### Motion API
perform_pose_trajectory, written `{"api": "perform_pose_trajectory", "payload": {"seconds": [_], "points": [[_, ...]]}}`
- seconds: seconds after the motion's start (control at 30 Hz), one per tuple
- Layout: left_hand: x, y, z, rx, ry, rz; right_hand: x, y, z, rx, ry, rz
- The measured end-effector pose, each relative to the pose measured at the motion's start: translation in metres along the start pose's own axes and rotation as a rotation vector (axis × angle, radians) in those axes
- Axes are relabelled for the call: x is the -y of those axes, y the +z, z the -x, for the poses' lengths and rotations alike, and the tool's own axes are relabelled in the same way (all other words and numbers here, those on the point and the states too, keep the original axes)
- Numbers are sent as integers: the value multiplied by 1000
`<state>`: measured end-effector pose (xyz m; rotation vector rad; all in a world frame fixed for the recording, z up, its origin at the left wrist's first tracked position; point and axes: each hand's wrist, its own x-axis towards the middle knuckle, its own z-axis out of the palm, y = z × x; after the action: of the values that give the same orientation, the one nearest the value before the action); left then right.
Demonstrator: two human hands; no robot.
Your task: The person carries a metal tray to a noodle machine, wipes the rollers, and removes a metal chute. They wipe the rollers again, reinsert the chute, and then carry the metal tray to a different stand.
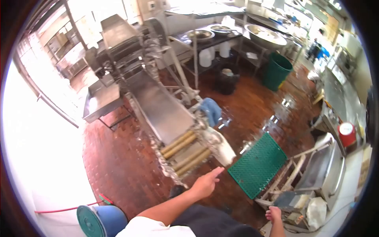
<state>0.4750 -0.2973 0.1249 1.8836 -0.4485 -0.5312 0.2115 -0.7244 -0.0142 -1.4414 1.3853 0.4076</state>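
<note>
My left hand [206,184] reaches out over the brick-red floor, index finger stretched forward and the other fingers loosely bent. It holds nothing. Nearest to it, by sight, are the yellowish rollers [186,155] at the end of a long metal conveyor machine [160,104] and a white cloth or bag [221,149] hanging at its side. My right hand [273,214] is low at the right, fingers slightly bent and apart, with nothing visible in it. Close by are a grey boxy piece of equipment [293,200] and a green perforated mat [258,166].
A blue bucket with a green lid [92,222] stands lower left beside a red-handled broom [69,209]. A blue cloth [211,111] hangs on the machine. Farther back are a green bin [277,72], a black-bagged bin [227,81] and shelves with metal bowls [265,37]. Parts of the floor look wet.
</note>
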Motion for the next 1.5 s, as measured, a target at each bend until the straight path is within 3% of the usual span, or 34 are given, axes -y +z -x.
{"api": "perform_pose_trajectory", "payload": {"seconds": [0.03, 0.1, 0.17, 0.23, 0.37, 0.47, 0.5, 0.57, 0.63, 0.7, 0.77, 0.83, 0.9, 0.93, 0.97, 1.0, 1.03, 1.07, 1.1, 1.17, 1.2, 1.23, 1.27, 1.3, 1.4, 1.43, 1.5], "points": [[14, -21, 5, -16, 71, -16, 14, 37, 6, 54, -38, 52], [35, -70, 20, 63, -6, 28, 43, 121, 53, 100, -59, -30], [53, -112, 43, -138, 115, -480, 62, 201, 86, 255, -39, -40], [53, -166, 59, -124, 41, -477, 97, 286, 153, 291, -169, 265], [52, -223, 68, -408, -60, -324, 153, 412, 263, 794, -260, -2], [33, -218, 82, -539, 284, -106, 202, 479, 338, 1299, -329, -327], [18, -215, 103, -558, 284, -103, 206, 493, 341, 1307, -332, -307], [-5, -206, 136, -388, 536, -397, 217, 514, 348, 1399, -253, -452], [15, -213, 154, -478, 556, -385, 244, 512, 390, 1440, -248, -514], [71, -230, 173, -486, 257, -527, 256, 518, 423, 1478, -218, -649], [233, -229, 174, -150, -373, -267, 249, 531, 441, 1570, -304, -603], [182, -271, 246, -57, -735, -308, 235, 552, 455, 1554, -276, -591], [231, -275, 302, -120, -571, -342, 211, 584, 442, 1361, -422, -84], [274, -275, 325, -95, -547, -34, 202, 599, 435, 1354, -417, -84], [311, -277, 342, -67, -513, 278, 195, 615, 425, 1321, -262, 63], [327, -283, 358, -58, -505, 286, 189, 632, 416, 1278, -112, 204], [340, -294, 370, -155, -502, 67, 184, 651, 411, 1264, -118, 204], [345, -307, 375, -254, -493, -150, 179, 673, 407, 1229, -283, 348], [350, -319, 377, -251, -483, -142, 175, 695, 404, 1186, -444, 492], [334, -361, 380, -758, -558, 656, 171, 742, 401, 1127, -501, 540], [351, -382, 385, -753, -554, 666, 167, 768, 387, 1024, -652, 732], [371, -407, 389, -711, -569, 287, 165, 797, 369, 909, -803, 926], [387, -428, 395, -659, -579, -82, 159, 821, 344, 748, -1082, 1077], [361, -465, 400, -632, -751, -115, 152, 835, 316, 581, -1349, 1233], [364, -564, 437, -744, -706, -250, 177, 872, 280, 542, -904, 1650], [360, -599, 447, -690, -748, -96, 195, 878, 291, 550, -700, 1742], [373, -647, 466, -626, -794, 62, 206, 885, 288, 493, -570, 1320]]}}
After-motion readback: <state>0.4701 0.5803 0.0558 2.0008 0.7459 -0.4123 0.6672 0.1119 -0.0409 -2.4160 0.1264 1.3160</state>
